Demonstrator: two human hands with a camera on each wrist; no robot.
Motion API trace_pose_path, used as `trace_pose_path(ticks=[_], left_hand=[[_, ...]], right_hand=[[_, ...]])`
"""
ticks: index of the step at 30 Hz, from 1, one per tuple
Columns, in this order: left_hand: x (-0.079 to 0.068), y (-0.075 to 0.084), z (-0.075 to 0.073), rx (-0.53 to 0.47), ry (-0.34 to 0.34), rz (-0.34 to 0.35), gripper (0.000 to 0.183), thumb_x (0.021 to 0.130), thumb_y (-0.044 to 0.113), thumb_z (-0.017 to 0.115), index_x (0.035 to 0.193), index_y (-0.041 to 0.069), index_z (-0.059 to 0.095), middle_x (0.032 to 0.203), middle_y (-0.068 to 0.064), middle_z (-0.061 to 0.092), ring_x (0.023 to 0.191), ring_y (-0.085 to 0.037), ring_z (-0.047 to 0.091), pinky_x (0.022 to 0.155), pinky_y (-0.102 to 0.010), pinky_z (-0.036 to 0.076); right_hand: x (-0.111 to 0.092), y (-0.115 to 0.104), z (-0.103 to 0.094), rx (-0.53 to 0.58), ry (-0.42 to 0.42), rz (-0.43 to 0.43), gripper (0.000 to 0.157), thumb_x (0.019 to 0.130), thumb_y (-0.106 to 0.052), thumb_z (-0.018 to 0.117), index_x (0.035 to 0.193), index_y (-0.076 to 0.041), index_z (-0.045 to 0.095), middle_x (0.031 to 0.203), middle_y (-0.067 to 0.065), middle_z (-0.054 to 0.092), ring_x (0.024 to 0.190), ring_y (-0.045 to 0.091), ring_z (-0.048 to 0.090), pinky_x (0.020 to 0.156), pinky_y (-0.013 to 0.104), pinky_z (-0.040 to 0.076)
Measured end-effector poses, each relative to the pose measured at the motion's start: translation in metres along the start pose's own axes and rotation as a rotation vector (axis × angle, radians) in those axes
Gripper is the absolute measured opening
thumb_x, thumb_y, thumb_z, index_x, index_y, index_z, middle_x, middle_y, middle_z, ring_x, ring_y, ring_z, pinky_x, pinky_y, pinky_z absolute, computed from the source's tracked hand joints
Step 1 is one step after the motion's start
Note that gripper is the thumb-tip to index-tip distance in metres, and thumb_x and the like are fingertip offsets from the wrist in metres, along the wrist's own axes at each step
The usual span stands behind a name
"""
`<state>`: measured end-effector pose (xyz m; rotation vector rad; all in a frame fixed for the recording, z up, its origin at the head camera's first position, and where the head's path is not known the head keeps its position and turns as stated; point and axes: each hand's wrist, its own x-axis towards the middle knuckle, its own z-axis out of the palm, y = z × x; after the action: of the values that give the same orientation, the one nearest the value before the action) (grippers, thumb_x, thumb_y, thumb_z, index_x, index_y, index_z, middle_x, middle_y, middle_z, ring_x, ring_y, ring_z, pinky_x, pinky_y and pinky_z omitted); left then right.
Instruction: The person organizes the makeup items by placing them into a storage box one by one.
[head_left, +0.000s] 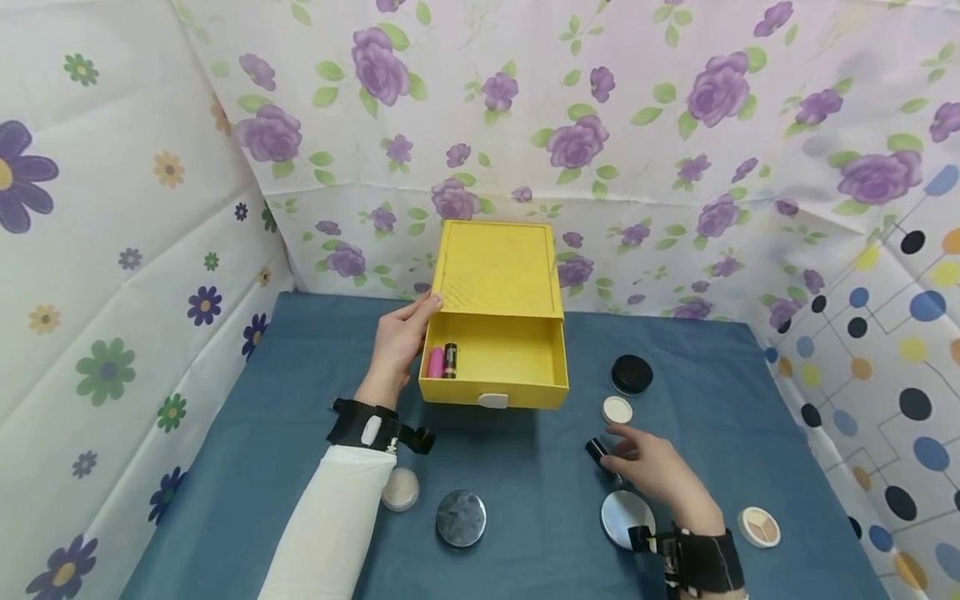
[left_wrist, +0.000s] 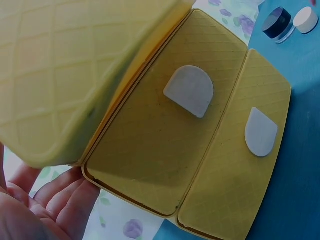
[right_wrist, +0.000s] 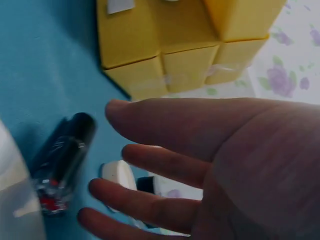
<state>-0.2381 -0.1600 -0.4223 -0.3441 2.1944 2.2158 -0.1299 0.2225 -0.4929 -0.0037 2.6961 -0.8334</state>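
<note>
A yellow drawer box stands at the back, its top drawer pulled out. Inside, at the left end, a pink tube and a black tube lie side by side. My left hand grips the box's left side, thumb at the top edge. Lower drawer fronts with white knobs show in the left wrist view. Over the cloth, my right hand reaches with spread fingers toward a black-capped lipstick. A gap shows between the fingers and this lipstick, whose clear end has red in it.
Beside the lipstick lies a round mirror-like compact. Behind it are a small white round case and a black round jar. A contour palette lies right; a dark round compact and a pale jar lie left.
</note>
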Motion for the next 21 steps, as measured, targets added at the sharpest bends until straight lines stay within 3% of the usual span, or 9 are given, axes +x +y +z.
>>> trace_pose_path(ticks=[7,21], left_hand=[[0.001,-0.002,0.003,0.0,0.011,0.004,0.078,0.072,0.072,0.073,0.136,0.029,0.06,0.142,0.005,0.055,0.106,-0.016,0.064,0.092,-0.041,0.056],[0.001,-0.003,0.003,0.017,0.025,0.007,0.075,0.074,0.072,0.072,0.135,0.029,0.062,0.139,0.002,0.058,0.103,-0.016,0.065,0.089,-0.04,0.057]], right_hand=[[0.006,0.005,0.007,-0.073,-0.011,0.009,0.057,0.089,-0.031,0.075,0.139,-0.012,0.056,0.093,0.003,0.067,0.075,0.013,0.061,0.068,0.04,0.054],[0.01,0.01,0.012,-0.114,0.003,0.036,0.058,0.087,-0.028,0.076,0.139,-0.013,0.056,0.089,0.004,0.065,0.073,0.017,0.058,0.062,0.039,0.051]])
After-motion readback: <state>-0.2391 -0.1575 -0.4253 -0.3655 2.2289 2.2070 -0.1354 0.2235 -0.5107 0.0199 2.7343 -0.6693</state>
